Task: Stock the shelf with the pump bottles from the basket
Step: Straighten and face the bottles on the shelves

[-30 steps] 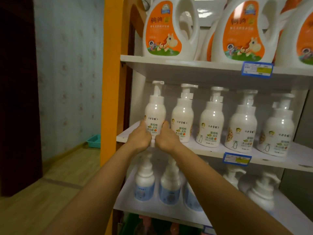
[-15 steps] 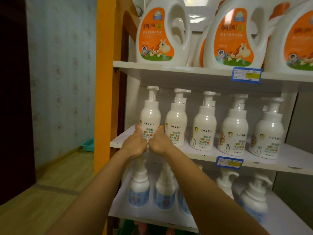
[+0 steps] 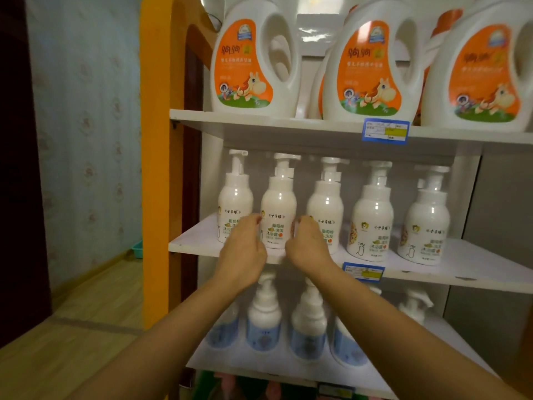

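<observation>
**Squaring up the second bottle in the row**

Five white plastic pump bottles with cream labels are standing in a line on the white middle shelf (image 3: 196, 243), labels forward so shoppers can read them. The left hand (image 3: 242, 249) and right hand (image 3: 308, 246) are flanking the second bottle (image 3: 278, 209) low on its body, probably to nudge it straight. Their fingers (image 3: 253, 223) are curling loosely; whether they are gripping or only touching it, I cannot tell. The basket is not showing.
</observation>
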Demonstrator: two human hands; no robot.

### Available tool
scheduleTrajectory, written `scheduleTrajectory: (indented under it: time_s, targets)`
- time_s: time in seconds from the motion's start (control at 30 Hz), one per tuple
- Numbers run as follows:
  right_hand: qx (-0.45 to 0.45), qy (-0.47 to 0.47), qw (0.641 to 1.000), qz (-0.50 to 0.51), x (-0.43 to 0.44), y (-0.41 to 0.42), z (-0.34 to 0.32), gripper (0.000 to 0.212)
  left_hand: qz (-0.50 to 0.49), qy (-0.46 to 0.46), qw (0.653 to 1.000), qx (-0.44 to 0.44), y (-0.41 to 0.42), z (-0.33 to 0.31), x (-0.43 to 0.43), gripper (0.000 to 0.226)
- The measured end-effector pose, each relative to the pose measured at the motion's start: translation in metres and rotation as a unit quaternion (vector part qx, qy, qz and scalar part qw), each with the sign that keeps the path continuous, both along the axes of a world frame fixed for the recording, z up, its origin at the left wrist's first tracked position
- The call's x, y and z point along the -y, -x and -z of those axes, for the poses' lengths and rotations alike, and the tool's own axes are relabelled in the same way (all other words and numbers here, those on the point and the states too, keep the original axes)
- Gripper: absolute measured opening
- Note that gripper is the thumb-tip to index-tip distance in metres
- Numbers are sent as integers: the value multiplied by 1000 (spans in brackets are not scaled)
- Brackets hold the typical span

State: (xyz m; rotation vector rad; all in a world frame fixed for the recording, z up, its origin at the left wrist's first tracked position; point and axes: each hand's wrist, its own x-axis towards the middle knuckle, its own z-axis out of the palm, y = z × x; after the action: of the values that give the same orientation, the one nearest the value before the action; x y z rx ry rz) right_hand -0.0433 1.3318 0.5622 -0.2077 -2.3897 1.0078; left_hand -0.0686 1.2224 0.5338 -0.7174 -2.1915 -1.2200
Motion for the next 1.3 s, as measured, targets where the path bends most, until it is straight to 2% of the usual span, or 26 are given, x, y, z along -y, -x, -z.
scheduleTrajectory:
  time_s: [0.17,0.23,0.37,0.73,0.9,1.0,1.07,1.13,1.23,1.3]
  targets:
    - [91,-13,995,-47,-3,9,-3,41,41,59,989,130,14,-8,-18,50]
    - [97,-30,993,-52,-6,11,-2,41,34,67,986,147,18,-8,-19,50]
    - [97,-26,993,-61,-15,12,-1,46,28,76,986,143,20,-5,-20,42]
    - [140,-32,989,-42,-20,15,-3,50,15,131,980,152,29,-5,-30,56]
    - [134,-25,989,-59,-21,7,-8,47,8,114,983,143,30,2,-33,48]
    - [91,-38,995,-36,-33,-13,-12,37,-12,36,997,62,17,9,-35,32]
    - [46,-40,998,12,-47,-26,-10,34,-35,-4,999,-28,-3,14,-41,35]
    - [13,-30,998,49,-61,-36,-8,31,-16,-8,997,-77,-22,15,-52,38]
    - [23,-12,998,60,-74,-39,-7,33,56,22,998,-11,-31,7,-76,45]
    - [40,-4,998,47,-71,-35,-8,37,107,9,993,44,-26,0,-90,45]
